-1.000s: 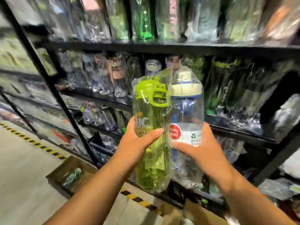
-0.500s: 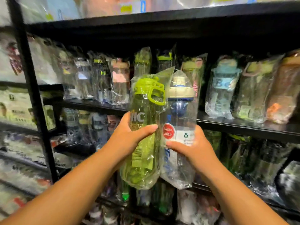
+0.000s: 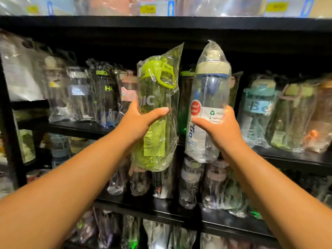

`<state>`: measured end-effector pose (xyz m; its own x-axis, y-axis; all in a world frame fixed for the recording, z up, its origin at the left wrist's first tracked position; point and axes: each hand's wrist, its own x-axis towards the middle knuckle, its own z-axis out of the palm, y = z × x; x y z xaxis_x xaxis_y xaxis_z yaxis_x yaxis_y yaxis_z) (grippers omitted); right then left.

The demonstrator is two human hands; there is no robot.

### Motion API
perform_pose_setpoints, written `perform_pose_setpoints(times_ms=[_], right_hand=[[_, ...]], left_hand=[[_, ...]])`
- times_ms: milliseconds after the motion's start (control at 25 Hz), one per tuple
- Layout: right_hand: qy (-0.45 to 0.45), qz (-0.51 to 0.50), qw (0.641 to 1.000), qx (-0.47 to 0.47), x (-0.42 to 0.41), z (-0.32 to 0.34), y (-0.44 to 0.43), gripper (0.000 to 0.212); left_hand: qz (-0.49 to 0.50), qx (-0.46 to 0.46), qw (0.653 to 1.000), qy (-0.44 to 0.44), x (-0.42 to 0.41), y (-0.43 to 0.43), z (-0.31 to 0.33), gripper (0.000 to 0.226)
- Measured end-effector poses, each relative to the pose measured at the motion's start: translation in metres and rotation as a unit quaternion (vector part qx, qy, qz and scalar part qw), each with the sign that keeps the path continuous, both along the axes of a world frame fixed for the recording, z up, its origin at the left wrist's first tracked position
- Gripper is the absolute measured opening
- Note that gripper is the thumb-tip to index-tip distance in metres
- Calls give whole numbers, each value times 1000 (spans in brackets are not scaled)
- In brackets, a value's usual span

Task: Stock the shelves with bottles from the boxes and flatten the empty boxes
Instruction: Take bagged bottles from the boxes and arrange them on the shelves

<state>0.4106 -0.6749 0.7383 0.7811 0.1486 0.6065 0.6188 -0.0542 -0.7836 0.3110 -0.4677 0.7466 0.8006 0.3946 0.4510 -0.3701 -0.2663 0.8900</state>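
My left hand [image 3: 138, 123] grips a green bottle [image 3: 156, 97] wrapped in clear plastic, upright, with a green loop lid. My right hand [image 3: 219, 128] grips a clear bottle [image 3: 208, 97] with a beige and blue lid and a red round sticker, also bagged. Both bottles are held up side by side, a small gap between them, in front of the middle shelf [image 3: 86, 127] of a black rack. Behind them that shelf holds a row of bagged bottles [image 3: 106, 97].
More bagged bottles [image 3: 294, 114] fill the shelf to the right. A lower shelf [image 3: 224, 221] holds further bottles. The upper shelf board [image 3: 161, 24] runs overhead with labelled packs on it. A black upright post [image 3: 7, 141] stands at the left.
Both hands have lifted the bottles higher and moved them apart; earlier they were pressed together. The view has tilted up from the floor and the cardboard box to the middle shelf.
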Motion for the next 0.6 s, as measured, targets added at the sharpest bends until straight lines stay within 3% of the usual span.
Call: perform_pose_setpoints(times_ms=[160, 360, 600], right_hand=[[-5, -31, 999, 5, 32, -4, 11, 91], [-28, -70, 997, 0, 45, -13, 32, 95], [-23, -116, 992, -46, 52, -14, 59, 108]], left_hand=[[6, -3, 1000, -15, 31, 11, 2, 74], [19, 3, 1000, -17, 52, 24, -1, 100], [11, 7, 999, -35, 62, 33, -4, 90]])
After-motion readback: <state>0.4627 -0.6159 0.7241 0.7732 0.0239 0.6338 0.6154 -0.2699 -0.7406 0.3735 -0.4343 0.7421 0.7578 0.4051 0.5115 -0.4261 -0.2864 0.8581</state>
